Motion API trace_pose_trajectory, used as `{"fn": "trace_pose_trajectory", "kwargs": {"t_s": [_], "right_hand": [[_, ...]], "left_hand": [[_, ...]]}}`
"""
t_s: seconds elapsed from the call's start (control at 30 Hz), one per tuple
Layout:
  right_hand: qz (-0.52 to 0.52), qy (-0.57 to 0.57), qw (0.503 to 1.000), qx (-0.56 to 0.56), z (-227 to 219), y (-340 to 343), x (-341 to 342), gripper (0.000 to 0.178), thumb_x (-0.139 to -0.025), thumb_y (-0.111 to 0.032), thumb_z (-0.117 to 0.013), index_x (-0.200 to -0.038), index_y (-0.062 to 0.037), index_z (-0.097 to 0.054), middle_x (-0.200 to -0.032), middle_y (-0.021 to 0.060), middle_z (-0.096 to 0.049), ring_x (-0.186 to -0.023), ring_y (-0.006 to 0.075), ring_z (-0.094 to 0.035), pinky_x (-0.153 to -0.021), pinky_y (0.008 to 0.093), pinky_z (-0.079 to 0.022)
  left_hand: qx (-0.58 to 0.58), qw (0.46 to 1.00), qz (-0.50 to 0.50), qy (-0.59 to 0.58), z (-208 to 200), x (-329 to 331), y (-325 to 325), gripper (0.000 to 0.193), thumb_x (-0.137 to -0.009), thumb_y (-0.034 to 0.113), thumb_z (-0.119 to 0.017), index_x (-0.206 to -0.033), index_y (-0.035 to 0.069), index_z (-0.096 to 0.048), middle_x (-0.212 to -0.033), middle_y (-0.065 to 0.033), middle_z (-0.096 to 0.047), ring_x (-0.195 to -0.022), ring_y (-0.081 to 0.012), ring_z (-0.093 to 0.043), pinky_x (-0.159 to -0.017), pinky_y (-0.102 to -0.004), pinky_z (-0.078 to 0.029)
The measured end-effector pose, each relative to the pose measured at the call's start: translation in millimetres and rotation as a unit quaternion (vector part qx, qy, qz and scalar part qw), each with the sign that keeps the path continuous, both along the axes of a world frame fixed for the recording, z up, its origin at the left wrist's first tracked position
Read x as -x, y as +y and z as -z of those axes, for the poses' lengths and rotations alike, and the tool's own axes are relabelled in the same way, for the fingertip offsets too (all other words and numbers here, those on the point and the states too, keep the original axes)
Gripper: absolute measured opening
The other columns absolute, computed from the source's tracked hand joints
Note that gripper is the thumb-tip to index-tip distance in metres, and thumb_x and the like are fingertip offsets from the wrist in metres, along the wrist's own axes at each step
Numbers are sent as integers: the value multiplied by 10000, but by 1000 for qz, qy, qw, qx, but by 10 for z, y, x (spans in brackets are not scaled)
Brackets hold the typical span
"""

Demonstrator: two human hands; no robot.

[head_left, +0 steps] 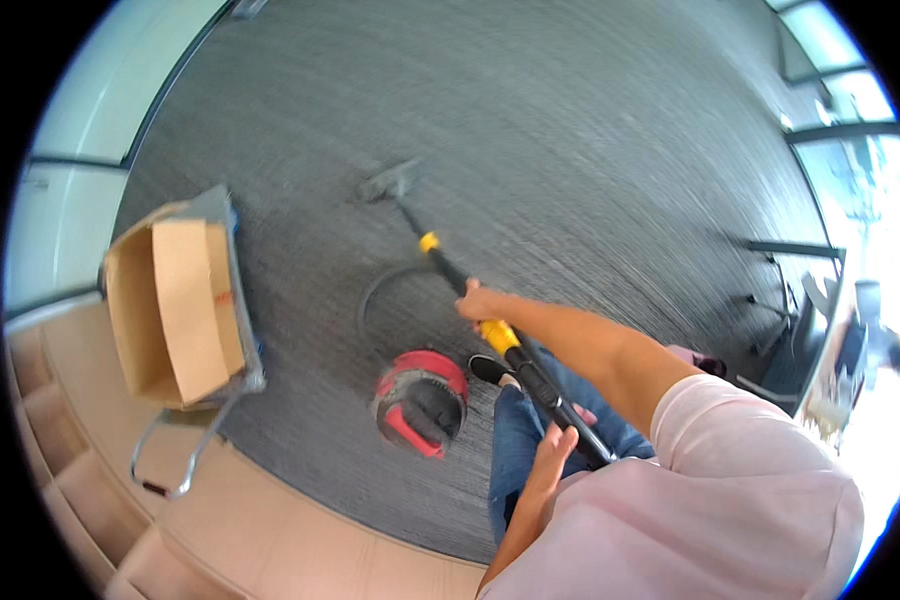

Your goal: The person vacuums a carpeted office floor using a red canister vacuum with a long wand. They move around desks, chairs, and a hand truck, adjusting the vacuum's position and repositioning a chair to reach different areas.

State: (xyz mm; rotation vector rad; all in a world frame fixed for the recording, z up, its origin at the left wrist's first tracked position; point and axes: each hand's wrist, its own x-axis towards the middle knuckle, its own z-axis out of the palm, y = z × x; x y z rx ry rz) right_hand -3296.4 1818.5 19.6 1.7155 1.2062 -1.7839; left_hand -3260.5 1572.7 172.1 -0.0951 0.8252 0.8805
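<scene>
A vacuum cleaner wand (452, 275), black with yellow collars, runs slantwise across the middle of the view. My right hand (477, 300) is closed around its mid-length, with the arm stretched forward. Closer to my body, my left hand (558, 447) grips the black handle end. At the far end, a flat grey floor head (390, 181) lies on the carpet, slightly blurred. The red and black vacuum canister (422, 403) stands on the floor left of my feet. A dark hose (363, 305) curves over the carpet between canister and wand.
To the left, an open cardboard box (198, 310) sits on a platform trolley with a metal handle (185, 485). Light wooden cubby shelving (300, 530) curves along the lower left. Glass panels (75, 220) line the left side. On the right are a cluttered desk (820, 370) and windows.
</scene>
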Motion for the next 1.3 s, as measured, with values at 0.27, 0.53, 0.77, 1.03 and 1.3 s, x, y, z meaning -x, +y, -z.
{"fn": "trace_pose_trajectory", "kwargs": {"t_s": [0.27, 0.53, 0.77, 1.03, 1.3], "right_hand": [[291, 163, 941, 51, -788, -45, -1345, 331, -909, -293, -513, -820, 25, -499, -610, 87, -517, -452, 190, -516, -400, 335, -435], [599, 115, 791, -45, -399, 12, -3811, 240, -926, -270, -504, -973, -41, -449, -667, 60, -493, -502, 147, -508, -422, 300, -487], [696, 35, 714, -65, 400, 108, -5197, 222, -914, -204, -521, -899, 16, -495, -620, 95, -538, -518, 213, -566, -474, 386, -506], [515, 140, 836, 128, -586, -667, -2706, 709, -747, -303, -625, -1150, 139, -245, -1053, 267, -521, -845, 356, -629, -585, 474, -549], [655, 256, 694, 157, -1203, -550, -4102, 644, -792, -231, -610, -1124, 151, -211, -869, 181, -588, -680, 231, -635, -510, 377, -529]], "left_hand": [[-36, 983, 169, 56, -1011, -712, 84, 195, -805, 76, -597, -951, 42, -473, -832, -38, -544, -748, -106, -529, -663, -257, -438], [-267, 681, 543, 412, -740, -1322, 883, 422, -763, 259, -605, -1067, -11, -491, -807, -223, -627, -765, -360, -624, -698, -422, -476], [-323, 533, 576, 529, 28, -2368, 1820, 337, -759, 270, -620, -976, 22, -546, -750, -227, -635, -738, -408, -620, -667, -478, -488], [-94, 435, 610, 656, -1884, -747, 952, 404, -672, 231, -715, -987, 4, -601, -795, -213, -637, -746, -356, -633, -653, -412, -494], [-322, 282, 677, 599, -2443, -1768, 1709, 407, -690, 219, -660, -1034, 11, -599, -801, -242, -625, -751, -432, -605, -689, -489, -487]]}}
